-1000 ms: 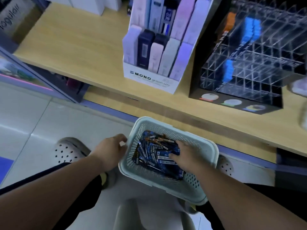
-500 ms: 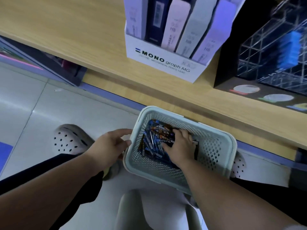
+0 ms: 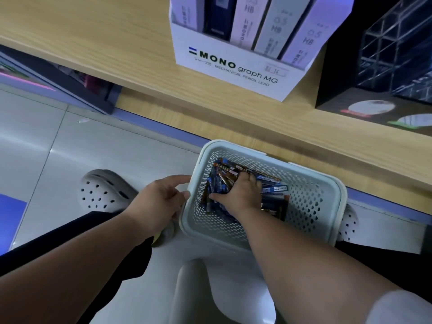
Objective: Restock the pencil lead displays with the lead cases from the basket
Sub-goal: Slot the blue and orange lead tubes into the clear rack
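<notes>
Lead cases (image 3: pixel 274 188) fill the basket (image 3: pixel 313 197), beneath the right hand (image 3: pixel 240 195). Left hand (image 3: pixel 161 202), arm stretched forward, rests relaxed fingers against the rim just right of it. Right hand reaches down inside, fingers curled round several cases.

A pale wooden shelf (image 3: pixel 93 43) carries a white cardboard MONO display box (image 3: pixel 233 66), which stands near its front edge. Just to the right of the box on the same shelf is a clear acrylic compartment rack on a black base (image 3: pixel 385 54). Below, on the glossy grey tiled floor (image 3: pixel 105 148), rests a grey perforated clog (image 3: pixel 102 192). A pale perforated plastic basket (image 3: pixel 311 202) holds a heap of slim blue and brown lead cases (image 3: pixel 275 190). What the basket sits on is hidden.
</notes>
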